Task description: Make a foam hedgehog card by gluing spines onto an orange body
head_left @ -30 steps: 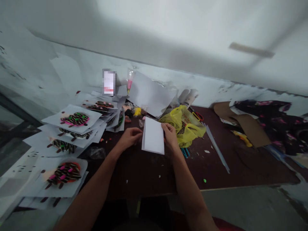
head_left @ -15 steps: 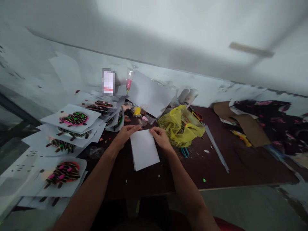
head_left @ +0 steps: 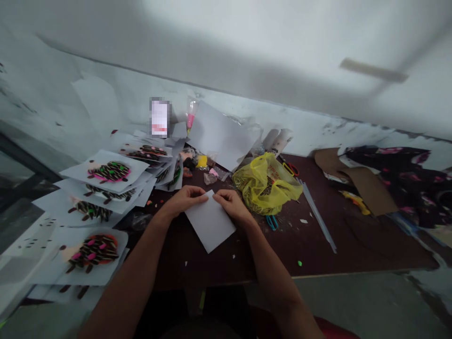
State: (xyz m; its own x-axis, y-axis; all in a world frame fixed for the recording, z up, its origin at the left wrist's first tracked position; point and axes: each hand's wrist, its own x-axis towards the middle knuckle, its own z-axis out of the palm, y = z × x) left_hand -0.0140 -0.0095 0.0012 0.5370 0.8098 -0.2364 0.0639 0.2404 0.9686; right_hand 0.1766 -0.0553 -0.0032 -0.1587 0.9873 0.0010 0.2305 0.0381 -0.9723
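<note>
A white sheet of paper (head_left: 211, 226), with one corner pointing away from me, lies over the dark table. My left hand (head_left: 185, 200) pinches it near the far corner, thumb and fingers together. On the other side of that corner, my right hand (head_left: 231, 205) grips the paper the same way. Just right of my right hand sits a yellow plastic bag (head_left: 266, 186) with thin brown-and-yellow pieces inside. Small packets of coloured clay (head_left: 202, 162) lie beyond my hands.
Stacked paper sheets with hedgehog-like clay figures (head_left: 109, 172) fill the left side. Blue-handled scissors (head_left: 271, 222), clear strips (head_left: 318, 214), a yellow tool (head_left: 356, 201) and brown cardboard (head_left: 370, 190) lie to the right. A large white sheet (head_left: 222, 134) leans against the wall.
The paper has turned, so its corner rather than its edge now points away from me. Both hands have come closer together around that corner.
</note>
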